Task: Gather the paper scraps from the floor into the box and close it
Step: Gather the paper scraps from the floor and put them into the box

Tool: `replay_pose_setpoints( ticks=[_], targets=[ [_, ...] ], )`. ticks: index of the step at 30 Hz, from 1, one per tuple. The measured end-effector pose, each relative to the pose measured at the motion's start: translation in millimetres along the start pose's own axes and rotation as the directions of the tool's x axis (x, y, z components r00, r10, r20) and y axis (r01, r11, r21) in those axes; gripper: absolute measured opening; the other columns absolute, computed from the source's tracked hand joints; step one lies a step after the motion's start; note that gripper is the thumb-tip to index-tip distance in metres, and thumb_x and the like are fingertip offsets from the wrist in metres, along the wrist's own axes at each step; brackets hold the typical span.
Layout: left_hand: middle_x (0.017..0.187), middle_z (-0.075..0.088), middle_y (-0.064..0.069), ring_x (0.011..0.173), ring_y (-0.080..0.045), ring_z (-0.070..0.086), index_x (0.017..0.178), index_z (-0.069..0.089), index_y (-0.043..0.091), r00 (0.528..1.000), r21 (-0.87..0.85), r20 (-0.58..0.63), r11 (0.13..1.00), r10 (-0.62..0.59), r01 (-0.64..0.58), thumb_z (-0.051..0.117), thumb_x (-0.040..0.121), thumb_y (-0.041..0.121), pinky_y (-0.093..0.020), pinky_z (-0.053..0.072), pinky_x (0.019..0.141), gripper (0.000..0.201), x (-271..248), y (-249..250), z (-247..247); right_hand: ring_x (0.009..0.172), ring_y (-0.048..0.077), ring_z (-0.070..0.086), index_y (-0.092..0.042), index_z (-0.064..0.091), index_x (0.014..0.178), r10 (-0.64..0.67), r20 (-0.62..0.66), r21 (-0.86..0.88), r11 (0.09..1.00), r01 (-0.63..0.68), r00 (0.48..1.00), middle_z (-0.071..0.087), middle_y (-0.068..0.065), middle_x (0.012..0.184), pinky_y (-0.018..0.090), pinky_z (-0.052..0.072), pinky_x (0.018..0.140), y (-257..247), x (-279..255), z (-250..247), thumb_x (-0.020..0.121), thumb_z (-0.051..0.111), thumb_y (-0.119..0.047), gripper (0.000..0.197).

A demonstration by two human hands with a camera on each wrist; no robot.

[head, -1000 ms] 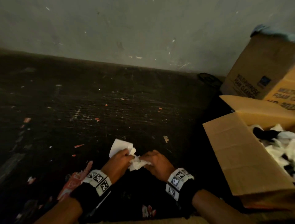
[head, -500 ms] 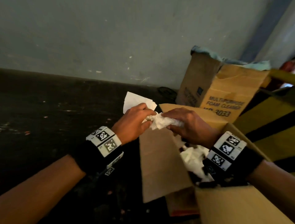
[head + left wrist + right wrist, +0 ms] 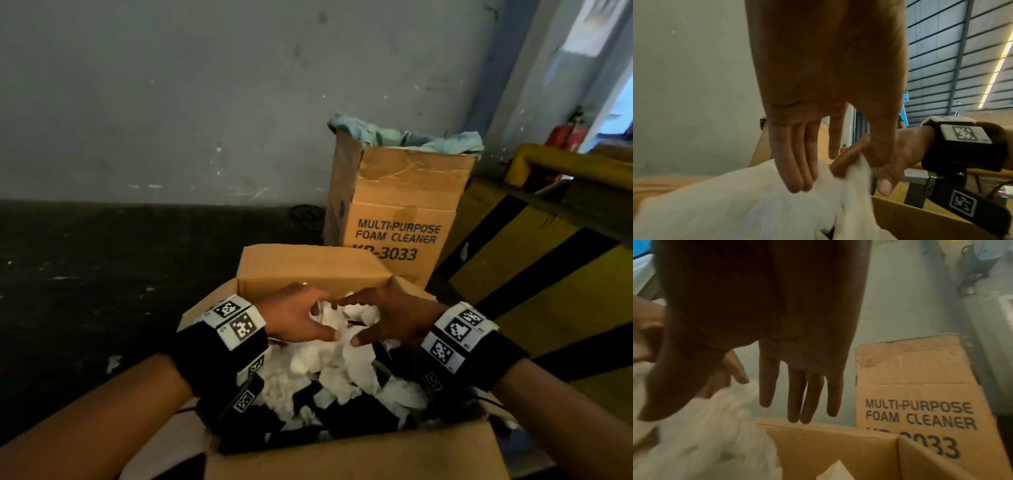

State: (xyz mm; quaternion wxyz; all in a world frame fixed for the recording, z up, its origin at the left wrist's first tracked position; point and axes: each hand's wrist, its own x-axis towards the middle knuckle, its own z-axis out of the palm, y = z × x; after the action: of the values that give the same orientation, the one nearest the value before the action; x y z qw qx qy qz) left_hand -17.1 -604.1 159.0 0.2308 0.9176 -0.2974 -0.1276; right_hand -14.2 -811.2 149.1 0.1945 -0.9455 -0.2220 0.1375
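Both hands have come off the floor and over the box (image 3: 342, 270) since a second ago: then they were pinching white paper down on the dark floor, half a second ago they carried it above the left flap, now they sit inside the opening. Left hand (image 3: 294, 318) and right hand (image 3: 394, 322) face each other above the heap of scraps (image 3: 342, 370), fingers extended and loosened. Left wrist view: left fingers (image 3: 795, 162) straight, brushing the white paper (image 3: 748, 199); the right hand's fingers seem to have a fold of it between them yet, though blur makes the grip uncertain. Right wrist view: right fingers (image 3: 809, 394) hang straight, nothing in them. Judgement: this load is being let go into the box, which is already well filled with white scraps mixed with dark pieces. Flaps all stand open, so closing is not yet begun. At least one pale scrap (image 3: 113, 363) lies on the floor (image 3: 102, 274) left of the box, so gathering likely isn't finished. Floor dark, scuffed, speckled. Far side: grey stained wall (image 3: 205, 102). Behind the box, a taller carton (image 3: 400, 212) printed MULTI-PURPOSE FOAM CLEANER, blue-green cloth stuffed in its top. Right: yellow-and-black striped barrier (image 3: 548, 274); red extinguishers (image 3: 565, 132) beyond.
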Motion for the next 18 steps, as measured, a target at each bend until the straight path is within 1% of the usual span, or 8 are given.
replay_pose_setpoints(
  ticks=[3,5,7,9,11,14,16,18],
  targets=[
    [0.105,0.055,0.008,0.099,-0.012,0.051,0.119,0.053,0.024,1.0,0.114,0.03,0.994,-0.008,0.004,0.064,0.082,0.043,-0.024,0.037,0.08,0.044,16,14,1,0.122,0.022,0.049,-0.014,0.049,0.129,0.011,0.063,0.038,0.999,-0.014,0.998,0.054,0.008,0.134,0.04,0.039,0.105,21,8,-7,0.072,0.077,-0.04,0.069],
    [0.13,0.05,0.004,0.121,-0.019,0.045,0.129,0.045,0.027,0.997,0.226,0.054,0.973,-0.062,0.049,0.064,0.079,0.051,-0.031,0.036,0.097,0.059,28,11,7,0.139,0.02,0.029,-0.029,0.025,0.144,0.086,0.085,-0.052,0.995,-0.082,0.993,0.031,-0.001,0.152,0.044,0.025,0.115,36,19,-1,0.059,0.077,-0.06,0.104],
    [0.15,0.028,0.003,0.137,-0.025,0.027,0.142,0.019,0.036,0.976,0.356,0.128,0.927,-0.173,0.118,0.06,0.07,0.069,-0.042,0.023,0.112,0.089,39,-10,22,0.144,0.022,0.012,-0.046,-0.003,0.144,0.145,0.122,-0.255,0.961,-0.11,0.982,0.009,-0.007,0.158,0.046,0.016,0.116,44,35,15,0.053,0.071,-0.073,0.12],
    [0.156,0.013,0.005,0.139,-0.03,0.021,0.136,-0.011,0.054,0.954,0.443,0.075,0.867,-0.289,0.227,0.046,0.039,0.097,-0.054,0.022,0.111,0.12,49,-40,43,0.144,0.029,0.011,-0.051,-0.018,0.136,0.136,0.109,-0.424,0.902,-0.078,0.985,0.002,-0.004,0.159,0.053,0.019,0.113,51,52,39,0.044,0.06,-0.087,0.126],
    [0.157,0.005,-0.001,0.138,-0.036,0.022,0.122,-0.033,0.059,0.91,0.47,0.054,0.815,-0.411,0.34,0.036,0.017,0.103,-0.06,0.022,0.109,0.133,63,-72,71,0.142,0.034,0.017,-0.043,-0.017,0.142,0.111,0.1,-0.54,0.841,-0.04,0.989,0.002,0.004,0.159,0.054,0.023,0.111,53,62,56,0.061,0.06,-0.08,0.117],
    [0.157,-0.007,-0.008,0.138,-0.041,0.016,0.114,-0.045,0.052,0.824,0.456,0.092,0.76,-0.558,0.464,0.03,0.001,0.101,-0.063,0.017,0.109,0.145,63,-75,96,0.143,0.037,0.011,-0.032,-0.013,0.146,0.142,0.127,-0.62,0.784,-0.033,0.982,-0.007,0.013,0.158,0.053,0.018,0.113,48,64,78,0.081,0.054,-0.063,0.098],
    [0.154,-0.021,-0.005,0.141,-0.041,0.0,0.11,-0.049,0.051,0.815,0.471,0.117,0.755,-0.567,0.457,0.023,-0.004,0.1,-0.067,0.005,0.108,0.144,55,-69,110,0.143,0.04,0.002,-0.03,-0.015,0.146,0.173,0.142,-0.622,0.782,-0.048,0.975,-0.012,0.018,0.156,0.054,0.012,0.114,46,68,99,0.086,0.05,-0.057,0.091],
    [0.152,-0.026,-0.009,0.14,-0.042,-0.01,0.104,-0.054,0.049,0.824,0.432,0.149,0.786,-0.546,0.443,0.022,0.005,0.101,-0.07,-0.001,0.105,0.135,48,-65,125,0.143,0.041,-0.004,-0.031,-0.016,0.145,0.224,0.154,-0.547,0.831,-0.106,0.962,-0.015,0.019,0.156,0.054,0.005,0.114,55,76,126,0.089,0.047,-0.051,0.086]
  ],
)
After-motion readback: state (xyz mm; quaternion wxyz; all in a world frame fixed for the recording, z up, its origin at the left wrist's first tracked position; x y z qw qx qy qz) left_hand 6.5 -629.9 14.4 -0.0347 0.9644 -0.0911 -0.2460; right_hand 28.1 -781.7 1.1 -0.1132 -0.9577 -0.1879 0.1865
